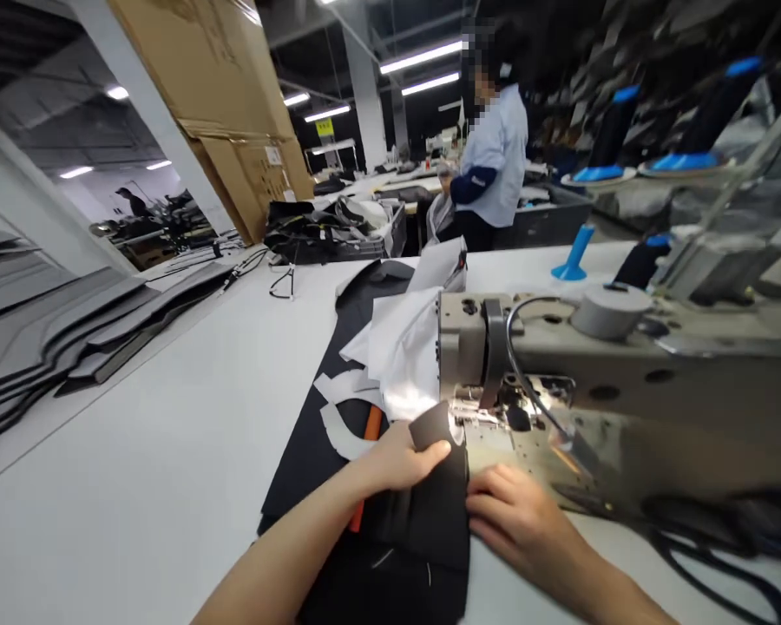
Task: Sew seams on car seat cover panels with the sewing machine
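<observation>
Black fabric (403, 538) lies on the table and runs up to the needle area of a sewing machine (527, 347). My left hand (400, 456) grips a folded flap of it just in front of the presser foot, thumb on top and the other fingers hidden beneath. At the fabric's right edge is my right hand (521, 512), its fingers curled and pinched against that edge. White fabric pieces (407, 347) rest on the black fabric left of the machine head. An orange strip (372, 423) passes under my left wrist and shows again below it.
Stacked grey panels (58, 330) line the table's left side. Behind the table stand a crate of fabric scraps (338, 230) and large cardboard boxes (221, 104). A person in a light blue shirt (495, 156) stands beyond. Thread cones (612, 130) and black cables (709, 564) are on the right.
</observation>
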A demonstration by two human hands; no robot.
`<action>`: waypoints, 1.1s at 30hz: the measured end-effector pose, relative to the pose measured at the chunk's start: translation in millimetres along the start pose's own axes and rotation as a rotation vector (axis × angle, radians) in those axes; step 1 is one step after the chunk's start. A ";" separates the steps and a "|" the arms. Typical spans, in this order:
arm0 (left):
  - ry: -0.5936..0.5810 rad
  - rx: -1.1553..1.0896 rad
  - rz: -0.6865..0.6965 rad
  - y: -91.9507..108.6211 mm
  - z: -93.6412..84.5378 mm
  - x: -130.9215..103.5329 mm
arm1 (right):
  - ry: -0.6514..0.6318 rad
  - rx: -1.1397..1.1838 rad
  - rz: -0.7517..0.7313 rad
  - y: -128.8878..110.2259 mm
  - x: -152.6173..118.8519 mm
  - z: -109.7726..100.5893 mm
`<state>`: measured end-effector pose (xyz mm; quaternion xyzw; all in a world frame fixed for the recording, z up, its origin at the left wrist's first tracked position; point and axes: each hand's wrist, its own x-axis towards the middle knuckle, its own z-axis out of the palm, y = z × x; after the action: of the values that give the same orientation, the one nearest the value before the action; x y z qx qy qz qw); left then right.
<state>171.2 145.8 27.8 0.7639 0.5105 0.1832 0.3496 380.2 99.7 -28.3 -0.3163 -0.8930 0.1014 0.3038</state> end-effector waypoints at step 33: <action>-0.158 0.065 -0.067 27.2 -7.5 11.2 | 0.173 -0.186 0.146 -29.2 29.9 50.1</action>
<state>188.8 152.2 51.7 0.7695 0.5123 0.0939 0.3696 316.7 96.2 -42.9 -0.4148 -0.8436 0.0124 0.3409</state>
